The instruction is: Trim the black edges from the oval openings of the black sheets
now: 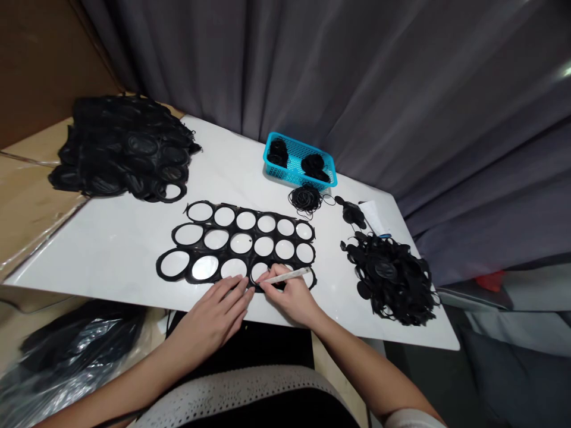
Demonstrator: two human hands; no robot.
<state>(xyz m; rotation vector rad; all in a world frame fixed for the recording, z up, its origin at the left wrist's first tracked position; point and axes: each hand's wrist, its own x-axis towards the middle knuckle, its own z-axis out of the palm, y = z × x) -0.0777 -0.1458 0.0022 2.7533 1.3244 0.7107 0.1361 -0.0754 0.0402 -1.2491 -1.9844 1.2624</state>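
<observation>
Hands on a black holed sheet: left hand flat, right hand pinching white pen.

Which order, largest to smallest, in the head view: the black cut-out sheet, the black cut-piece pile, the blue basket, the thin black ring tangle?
1. Black cut-out sheet
2. Black cut-piece pile
3. Blue basket
4. Thin black ring tangle

The basket sits farther from the camera, so its true size against the pile is unsure.

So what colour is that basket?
The basket is bright blue, best seen in the head view.
</observation>
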